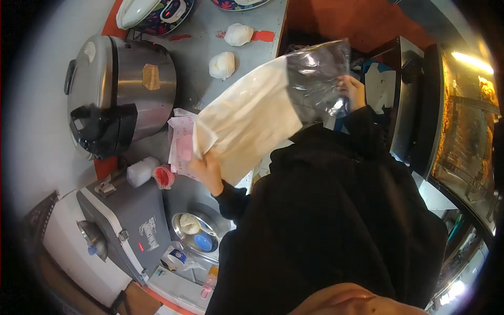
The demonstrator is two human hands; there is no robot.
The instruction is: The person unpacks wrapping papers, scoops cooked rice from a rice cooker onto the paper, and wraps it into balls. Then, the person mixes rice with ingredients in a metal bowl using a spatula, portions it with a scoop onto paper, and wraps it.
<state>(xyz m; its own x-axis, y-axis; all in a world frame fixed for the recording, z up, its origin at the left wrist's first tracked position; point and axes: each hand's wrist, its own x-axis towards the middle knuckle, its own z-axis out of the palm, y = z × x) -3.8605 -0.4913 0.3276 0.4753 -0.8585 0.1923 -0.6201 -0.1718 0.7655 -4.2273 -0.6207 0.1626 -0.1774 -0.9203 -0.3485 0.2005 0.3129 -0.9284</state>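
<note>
Big plastic bag (312,71) is up over the near side of the bench (202,44), cream-coloured contents (257,115) filling most of it, the far end see-through. Left hand (209,169) has the filled end, fingers clamped on its lower corner; right hand (354,92) has the see-through end, fingers closed on bunched film. Grip at both ends probably keeps it spread and stops the limp middle folding — contents look flat and soft, exact material can't tell.

Pink-printed paper (181,134) sits right behind the left hand, partly covered by the bag; whether the two touch, can't tell. Two pale wrapped bundles, one (239,34) by a red patch and one (222,65) closer to the bag, lie apart from each other, likely set down separately so they stay easy to pick up.

Steel rice cooker (142,79) stands against the wall side, patterned cooker (160,13) beyond it — both bulky, they limit room on the left. Red-topped container (164,177) is just beside the paper, close to the left hand, could get knocked. Metal bowl (181,248) holds pale food and a blue cup (203,241), next to the grey case (142,220). Lit display cabinet (467,131) stands off to the right.
</note>
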